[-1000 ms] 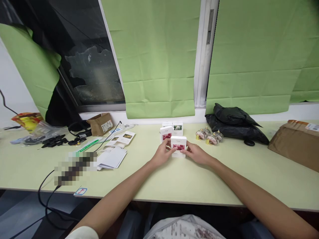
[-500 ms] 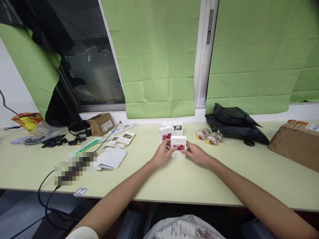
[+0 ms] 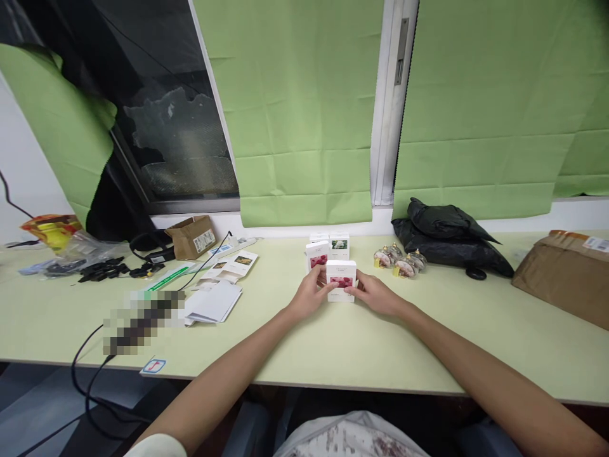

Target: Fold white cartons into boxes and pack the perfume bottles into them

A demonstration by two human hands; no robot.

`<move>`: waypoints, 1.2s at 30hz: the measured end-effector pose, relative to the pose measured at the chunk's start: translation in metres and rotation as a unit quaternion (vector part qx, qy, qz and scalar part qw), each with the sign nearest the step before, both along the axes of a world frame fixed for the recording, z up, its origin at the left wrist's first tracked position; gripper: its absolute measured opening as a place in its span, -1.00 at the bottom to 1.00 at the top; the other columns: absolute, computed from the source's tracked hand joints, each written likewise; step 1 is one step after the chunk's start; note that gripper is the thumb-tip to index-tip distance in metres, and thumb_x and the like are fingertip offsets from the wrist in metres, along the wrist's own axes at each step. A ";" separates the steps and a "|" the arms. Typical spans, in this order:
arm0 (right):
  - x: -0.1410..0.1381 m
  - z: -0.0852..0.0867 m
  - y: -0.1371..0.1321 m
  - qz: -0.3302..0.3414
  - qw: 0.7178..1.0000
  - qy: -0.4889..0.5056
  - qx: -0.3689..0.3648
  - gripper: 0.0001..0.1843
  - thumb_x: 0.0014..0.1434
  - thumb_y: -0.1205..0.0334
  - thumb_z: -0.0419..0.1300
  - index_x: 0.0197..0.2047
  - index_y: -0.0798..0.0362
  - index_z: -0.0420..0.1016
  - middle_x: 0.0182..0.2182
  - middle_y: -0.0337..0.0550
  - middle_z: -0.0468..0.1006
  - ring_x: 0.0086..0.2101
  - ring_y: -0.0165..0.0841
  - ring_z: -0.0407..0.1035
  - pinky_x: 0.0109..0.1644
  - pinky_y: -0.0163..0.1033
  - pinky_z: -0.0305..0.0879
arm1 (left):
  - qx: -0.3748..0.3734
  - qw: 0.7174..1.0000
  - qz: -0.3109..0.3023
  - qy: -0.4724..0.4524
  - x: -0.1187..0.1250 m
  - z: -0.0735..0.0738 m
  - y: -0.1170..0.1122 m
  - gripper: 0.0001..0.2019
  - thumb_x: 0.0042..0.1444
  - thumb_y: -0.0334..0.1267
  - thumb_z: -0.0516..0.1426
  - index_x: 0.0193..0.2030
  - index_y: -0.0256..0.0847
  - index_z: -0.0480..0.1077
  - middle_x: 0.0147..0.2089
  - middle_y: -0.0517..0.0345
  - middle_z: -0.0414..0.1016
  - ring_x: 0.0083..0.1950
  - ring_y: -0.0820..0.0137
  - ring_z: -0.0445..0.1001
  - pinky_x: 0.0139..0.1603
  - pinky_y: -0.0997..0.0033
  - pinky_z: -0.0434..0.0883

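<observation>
A small white box point(image 3: 341, 293) with a pink-red picture stands upright on the table in front of me. My left hand point(image 3: 309, 292) grips its left side, thumb across the front. On the opposite side my right hand point(image 3: 375, 292) holds it the same way. Just behind, to the left, is a second white box point(image 3: 317, 252) with a similar red picture, partly covered by my left fingers. Farther back stands a white box point(image 3: 339, 245) with a green and white picture. Several small clear ornaments with gold parts point(image 3: 399, 259) lie to the right.
Flattened white cartons point(image 3: 214, 301) lie on the left of the table point(image 3: 295, 355), with cables and a pixelated dark object nearby. An open brown box point(image 3: 191, 238) is at the back left. Black plastic bags point(image 3: 447, 244) and a large cardboard box point(image 3: 564, 273) occupy the right.
</observation>
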State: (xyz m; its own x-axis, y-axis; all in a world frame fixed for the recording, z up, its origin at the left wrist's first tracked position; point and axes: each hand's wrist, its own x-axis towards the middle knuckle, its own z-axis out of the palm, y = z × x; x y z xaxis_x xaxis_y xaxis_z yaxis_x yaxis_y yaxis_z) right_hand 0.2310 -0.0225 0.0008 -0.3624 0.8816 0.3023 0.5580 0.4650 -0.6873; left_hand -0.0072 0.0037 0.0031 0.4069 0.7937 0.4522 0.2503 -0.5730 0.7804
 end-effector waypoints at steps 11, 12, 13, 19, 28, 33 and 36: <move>0.000 0.000 0.001 0.000 1.000 0.000 0.006 -0.54 0.40 -0.07 0.14 0.23 -0.01 0.38 -0.07 -0.08 0.63 -0.18 -0.20 0.47 -0.09 -0.16 0.32 | 0.001 1.000 0.002 -0.009 0.001 -0.002 0.002 -0.68 0.29 -0.04 0.23 0.05 -0.17 0.38 -0.01 0.03 0.59 -0.06 0.29 0.53 -0.04 0.28 0.46; 0.001 0.000 0.001 0.000 1.000 0.000 0.007 -0.54 0.39 -0.06 0.14 0.23 -0.01 0.38 -0.07 -0.08 0.63 -0.19 -0.20 0.47 -0.09 -0.16 0.33 | -0.001 1.000 0.003 -0.010 0.001 -0.002 0.002 -0.68 0.28 -0.04 0.23 0.04 -0.17 0.38 -0.02 0.04 0.59 -0.06 0.29 0.53 -0.04 0.28 0.45; 0.001 0.000 0.001 0.001 1.000 0.001 0.007 -0.54 0.39 -0.06 0.15 0.23 -0.01 0.38 -0.08 -0.08 0.63 -0.19 -0.20 0.47 -0.09 -0.16 0.33 | -0.003 1.000 0.005 -0.011 0.001 -0.002 0.003 -0.67 0.27 -0.03 0.24 0.04 -0.17 0.39 -0.04 0.05 0.59 -0.07 0.29 0.53 -0.05 0.29 0.45; 0.000 0.000 0.001 0.003 1.000 0.007 0.009 -0.55 0.39 -0.03 0.15 0.24 -0.01 0.38 -0.07 -0.08 0.64 -0.19 -0.20 0.47 -0.07 -0.15 0.34 | -0.013 1.000 0.009 -0.021 0.000 -0.003 0.005 -0.66 0.24 -0.04 0.27 0.04 -0.17 0.41 -0.07 0.07 0.60 -0.09 0.31 0.53 -0.06 0.31 0.45; 0.002 0.001 0.002 0.002 1.000 0.015 0.002 -0.55 0.39 -0.04 0.15 0.23 -0.02 0.40 -0.05 -0.08 0.64 -0.19 -0.20 0.47 -0.05 -0.13 0.35 | -0.023 0.999 0.008 -0.033 0.000 -0.002 0.004 -0.65 0.21 -0.05 0.29 0.05 -0.17 0.44 -0.09 0.08 0.61 -0.10 0.30 0.53 -0.06 0.29 0.46; 0.000 0.001 0.002 0.006 0.999 0.033 0.006 -0.55 0.37 -0.03 0.17 0.23 -0.03 0.40 -0.01 -0.08 0.63 -0.17 -0.19 0.46 -0.03 -0.11 0.36 | -0.005 0.999 0.011 -0.037 0.001 0.002 0.001 -0.67 0.22 -0.08 0.30 0.03 -0.16 0.43 -0.09 0.09 0.61 -0.11 0.31 0.54 -0.08 0.32 0.45; -0.001 0.002 0.003 0.005 0.998 0.055 0.021 -0.58 0.36 -0.02 0.17 0.21 -0.06 0.41 -0.03 -0.11 0.63 -0.18 -0.20 0.44 -0.06 -0.13 0.35 | 0.036 0.999 0.020 -0.032 0.001 0.005 -0.004 -0.70 0.24 -0.08 0.28 0.04 -0.12 0.42 -0.03 0.08 0.60 -0.08 0.30 0.53 -0.09 0.33 0.44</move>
State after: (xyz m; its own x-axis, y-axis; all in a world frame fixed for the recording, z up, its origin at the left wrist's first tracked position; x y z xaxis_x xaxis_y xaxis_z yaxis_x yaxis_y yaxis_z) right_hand 0.2299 -0.0199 0.0027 -0.3334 0.8639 0.3776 0.4752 0.4999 -0.7241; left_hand -0.0058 -0.0006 0.0078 0.3430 0.7735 0.5330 0.2248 -0.6185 0.7529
